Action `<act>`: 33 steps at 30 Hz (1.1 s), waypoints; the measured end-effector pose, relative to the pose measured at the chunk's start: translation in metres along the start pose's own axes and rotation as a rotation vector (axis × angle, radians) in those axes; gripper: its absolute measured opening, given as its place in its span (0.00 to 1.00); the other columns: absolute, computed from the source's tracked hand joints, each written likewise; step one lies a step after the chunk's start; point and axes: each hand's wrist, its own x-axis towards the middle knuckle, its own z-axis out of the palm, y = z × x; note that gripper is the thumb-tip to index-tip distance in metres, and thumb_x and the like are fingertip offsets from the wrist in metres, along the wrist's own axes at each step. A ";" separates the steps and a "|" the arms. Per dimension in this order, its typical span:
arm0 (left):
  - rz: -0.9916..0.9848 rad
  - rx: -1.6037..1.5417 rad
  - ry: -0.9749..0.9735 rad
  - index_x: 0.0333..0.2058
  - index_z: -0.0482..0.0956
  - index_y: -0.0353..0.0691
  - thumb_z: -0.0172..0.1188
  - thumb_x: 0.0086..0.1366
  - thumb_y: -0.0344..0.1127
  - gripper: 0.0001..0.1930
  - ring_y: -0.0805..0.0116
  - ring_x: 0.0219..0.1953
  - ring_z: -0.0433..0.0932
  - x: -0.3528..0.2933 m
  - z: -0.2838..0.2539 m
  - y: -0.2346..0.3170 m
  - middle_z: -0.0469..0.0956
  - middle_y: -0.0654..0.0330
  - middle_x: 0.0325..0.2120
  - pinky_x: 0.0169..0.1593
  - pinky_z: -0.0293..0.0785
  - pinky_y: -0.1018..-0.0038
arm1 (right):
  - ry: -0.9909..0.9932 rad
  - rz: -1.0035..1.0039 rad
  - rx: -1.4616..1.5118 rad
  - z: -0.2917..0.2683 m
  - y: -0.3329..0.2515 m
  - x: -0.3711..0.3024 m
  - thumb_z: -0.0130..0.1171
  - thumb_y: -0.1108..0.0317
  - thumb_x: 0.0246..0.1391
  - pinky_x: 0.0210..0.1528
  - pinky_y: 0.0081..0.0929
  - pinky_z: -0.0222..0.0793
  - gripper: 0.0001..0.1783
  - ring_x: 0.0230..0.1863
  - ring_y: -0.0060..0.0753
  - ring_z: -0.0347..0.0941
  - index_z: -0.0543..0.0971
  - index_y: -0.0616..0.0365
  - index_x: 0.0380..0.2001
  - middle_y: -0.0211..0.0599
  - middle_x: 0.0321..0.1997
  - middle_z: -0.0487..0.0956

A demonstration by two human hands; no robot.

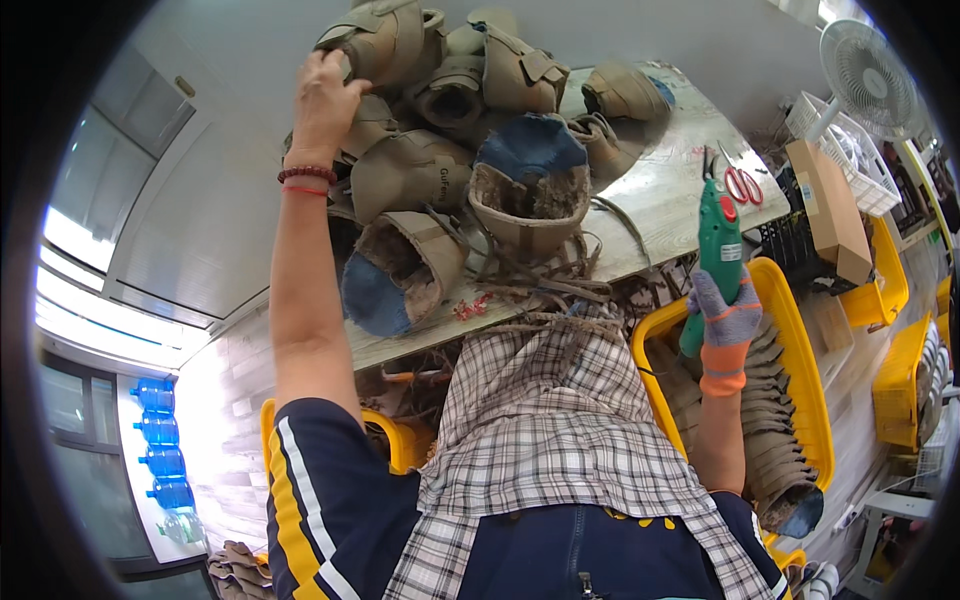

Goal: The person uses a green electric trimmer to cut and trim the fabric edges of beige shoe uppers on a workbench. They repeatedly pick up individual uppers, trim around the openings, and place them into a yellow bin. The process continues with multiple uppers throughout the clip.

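Note:
A heap of tan shoe uppers (413,172) with strap closures, fleecy insides and blue lining patches lies on the table. At its far left my left hand (330,110), bare with a red bead bracelet, reaches up and grips the edge of the topmost shoe upper (385,45), fingers bent over it and thumb out to the side. My right hand (728,310), in a grey and orange glove, is wrapped round green electric scissors (720,225), their blades pointing away from me. Nothing lies between those blades.
Cut strips (560,275) gather along the near edge of the pale table (690,215). Red-handled scissors (742,183) lie at its right. A yellow crate (815,400) of stacked uppers stands at my right. A fan (865,80) and cardboard box (830,215) are beyond.

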 end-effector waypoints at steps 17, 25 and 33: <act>-1.170 -1.626 -0.837 0.49 0.68 0.28 0.51 0.66 0.37 0.18 0.63 0.43 0.74 -0.006 0.185 0.210 0.73 0.48 0.45 0.47 0.71 0.71 | 0.157 0.105 -0.013 -0.044 0.031 0.017 0.64 0.73 0.47 0.24 0.18 0.62 0.15 0.21 0.17 0.66 0.73 0.62 0.38 0.27 0.25 0.73; -1.926 -1.757 -0.467 0.56 0.59 0.25 0.61 0.60 0.44 0.35 0.56 0.56 0.66 0.012 0.413 0.243 0.62 0.44 0.58 0.60 0.58 0.67 | 0.211 0.171 -0.021 -0.056 0.046 0.029 0.66 0.72 0.45 0.24 0.17 0.63 0.16 0.22 0.15 0.66 0.73 0.62 0.38 0.27 0.24 0.74; -1.706 -1.270 -0.393 0.44 0.71 0.26 0.67 0.54 0.30 0.22 0.57 0.43 0.73 0.004 0.423 0.232 0.73 0.47 0.46 0.50 0.68 0.67 | 0.168 0.244 -0.011 -0.054 0.050 0.035 0.66 0.73 0.45 0.26 0.16 0.64 0.18 0.23 0.15 0.67 0.73 0.62 0.40 0.27 0.27 0.75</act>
